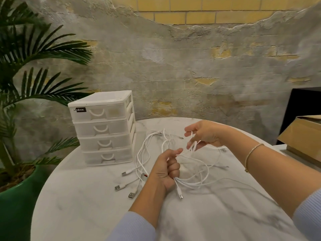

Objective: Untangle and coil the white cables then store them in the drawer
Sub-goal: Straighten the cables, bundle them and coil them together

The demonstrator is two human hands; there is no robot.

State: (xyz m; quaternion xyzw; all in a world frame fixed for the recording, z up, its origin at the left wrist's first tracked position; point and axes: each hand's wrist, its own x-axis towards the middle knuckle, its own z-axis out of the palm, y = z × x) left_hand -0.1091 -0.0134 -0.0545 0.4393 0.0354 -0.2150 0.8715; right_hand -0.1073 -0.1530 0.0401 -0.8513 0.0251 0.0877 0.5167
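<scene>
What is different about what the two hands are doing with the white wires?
The left hand is closed in a fist round a bunch of the white cables, low near the table; the right hand pinches just a strand or two with its fingers. The right hand is raised higher and farther away than the left hand. The right wrist wears a bracelet; the left wrist is bare. Both hold the same tangle.

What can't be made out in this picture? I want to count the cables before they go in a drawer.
Head view only:
- White cables: strands overlap in a tangle, so their number cannot be counted.
- Stretch inside the left hand: hidden by the curled fingers.
- Loops at the right hand: blurred, so the exact grip is unclear.
- Drawer unit: all four drawers closed, fronts frosted, contents unreadable.
- Cardboard box: cut off by the right edge.
</scene>
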